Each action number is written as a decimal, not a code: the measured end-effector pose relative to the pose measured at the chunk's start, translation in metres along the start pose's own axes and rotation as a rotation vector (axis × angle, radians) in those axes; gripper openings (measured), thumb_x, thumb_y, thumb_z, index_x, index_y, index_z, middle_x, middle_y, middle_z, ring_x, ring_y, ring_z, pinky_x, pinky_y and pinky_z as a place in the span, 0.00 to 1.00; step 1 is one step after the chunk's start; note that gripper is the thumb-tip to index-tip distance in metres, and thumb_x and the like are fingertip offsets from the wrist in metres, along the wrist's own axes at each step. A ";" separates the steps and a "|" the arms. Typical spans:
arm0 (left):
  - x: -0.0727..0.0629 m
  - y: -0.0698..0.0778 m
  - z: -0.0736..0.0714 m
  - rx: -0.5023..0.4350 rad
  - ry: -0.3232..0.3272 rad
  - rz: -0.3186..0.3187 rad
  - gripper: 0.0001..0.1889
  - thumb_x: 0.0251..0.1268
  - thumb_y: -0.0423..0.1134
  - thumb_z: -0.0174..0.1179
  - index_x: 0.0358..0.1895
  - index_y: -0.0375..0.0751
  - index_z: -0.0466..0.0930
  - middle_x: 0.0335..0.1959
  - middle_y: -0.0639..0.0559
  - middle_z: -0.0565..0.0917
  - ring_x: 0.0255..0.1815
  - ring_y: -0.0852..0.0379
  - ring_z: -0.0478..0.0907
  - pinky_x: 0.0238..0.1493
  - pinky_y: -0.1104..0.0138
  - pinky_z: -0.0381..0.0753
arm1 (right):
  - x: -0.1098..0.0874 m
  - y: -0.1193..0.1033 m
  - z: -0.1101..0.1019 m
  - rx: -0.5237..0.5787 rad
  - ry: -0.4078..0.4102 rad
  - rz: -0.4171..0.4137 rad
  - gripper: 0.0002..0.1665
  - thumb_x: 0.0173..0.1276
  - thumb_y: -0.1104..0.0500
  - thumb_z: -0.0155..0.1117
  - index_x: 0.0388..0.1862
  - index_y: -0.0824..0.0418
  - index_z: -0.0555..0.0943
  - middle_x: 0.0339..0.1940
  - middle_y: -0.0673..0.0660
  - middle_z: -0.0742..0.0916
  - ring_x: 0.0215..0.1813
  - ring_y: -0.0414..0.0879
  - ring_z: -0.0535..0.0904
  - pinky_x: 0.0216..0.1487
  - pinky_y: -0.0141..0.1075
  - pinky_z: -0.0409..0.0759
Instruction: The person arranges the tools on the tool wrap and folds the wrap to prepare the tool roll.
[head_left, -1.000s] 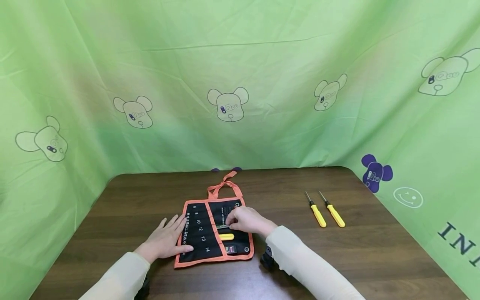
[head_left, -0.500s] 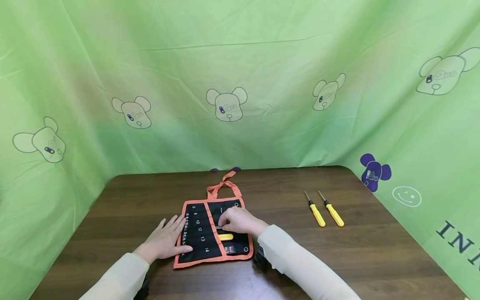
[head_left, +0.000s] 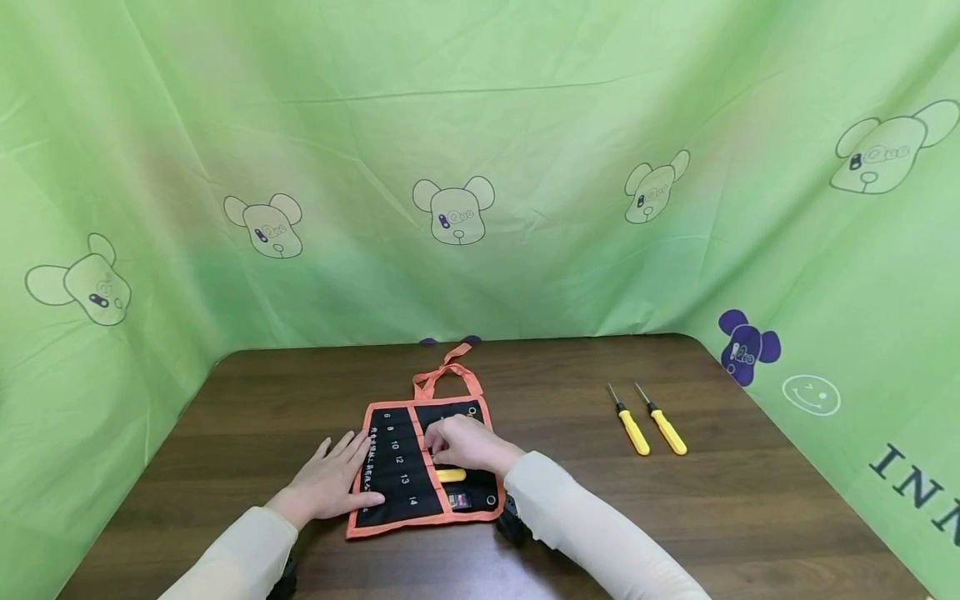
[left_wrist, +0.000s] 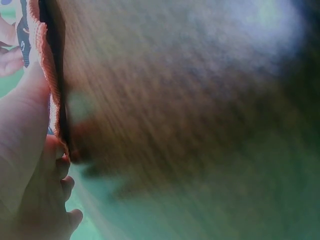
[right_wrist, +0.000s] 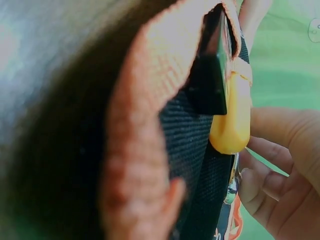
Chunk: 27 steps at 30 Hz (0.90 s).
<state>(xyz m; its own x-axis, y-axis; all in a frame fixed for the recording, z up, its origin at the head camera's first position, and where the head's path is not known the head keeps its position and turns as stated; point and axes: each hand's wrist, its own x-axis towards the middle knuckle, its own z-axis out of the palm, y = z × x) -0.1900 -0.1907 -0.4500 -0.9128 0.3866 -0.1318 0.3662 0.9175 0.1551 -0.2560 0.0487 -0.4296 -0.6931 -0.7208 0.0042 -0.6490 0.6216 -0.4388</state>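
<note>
A black tool pouch (head_left: 386, 521) with orange edging lies flat and unrolled, its row of pockets numbered in white. My left hand (head_left: 330, 483) rests with spread fingers on the pouch's left edge. At the pocket openings, my right hand (head_left: 468, 442) pinches a slim shiny metal tool (right_wrist: 232, 187); its kind cannot be told, and the head view hides it behind the fingers. Just below, a yellow handle (head_left: 452, 475) sticks out of a pocket. Nearer the front edge, a dark flat piece with a coloured label (head_left: 459, 500) sits in another pocket.
Two yellow-handled screwdrivers (head_left: 633, 432) lie side by side on the right of the brown wooden table (head_left: 300, 379). The pouch's orange tie strap (head_left: 450, 375) stretches towards the back. A green printed cloth (head_left: 337, 292) hangs around the table's back and sides.
My right hand has slid left towards the pocket openings, taking the slim metal tool further in, so less of it shows. The left hand has stayed in place.
</note>
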 end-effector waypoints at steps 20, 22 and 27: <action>-0.001 -0.001 -0.001 0.007 0.013 0.019 0.50 0.55 0.70 0.48 0.69 0.31 0.56 0.69 0.40 0.57 0.69 0.42 0.50 0.63 0.45 0.47 | -0.005 0.013 -0.011 0.201 0.035 -0.007 0.14 0.60 0.64 0.66 0.45 0.62 0.80 0.35 0.51 0.83 0.37 0.39 0.78 0.40 0.33 0.76; -0.001 -0.001 -0.001 -0.004 0.014 0.023 0.50 0.55 0.70 0.49 0.68 0.31 0.56 0.69 0.39 0.57 0.69 0.42 0.50 0.63 0.44 0.48 | -0.007 0.013 -0.016 0.230 0.050 -0.015 0.14 0.60 0.65 0.65 0.46 0.64 0.79 0.36 0.53 0.84 0.38 0.41 0.78 0.40 0.34 0.76; -0.001 -0.001 -0.001 -0.006 0.013 0.020 0.50 0.55 0.70 0.49 0.69 0.31 0.55 0.69 0.39 0.56 0.69 0.42 0.50 0.63 0.45 0.47 | -0.011 0.013 -0.031 0.266 0.102 -0.012 0.16 0.62 0.65 0.63 0.49 0.66 0.78 0.36 0.54 0.83 0.39 0.42 0.79 0.42 0.37 0.76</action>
<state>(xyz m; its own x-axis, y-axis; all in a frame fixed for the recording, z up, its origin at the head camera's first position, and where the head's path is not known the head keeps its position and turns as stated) -0.1898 -0.1923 -0.4495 -0.9074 0.4037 -0.1163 0.3834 0.9090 0.1636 -0.2668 0.0739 -0.4074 -0.7228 -0.6846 0.0946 -0.5610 0.5013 -0.6588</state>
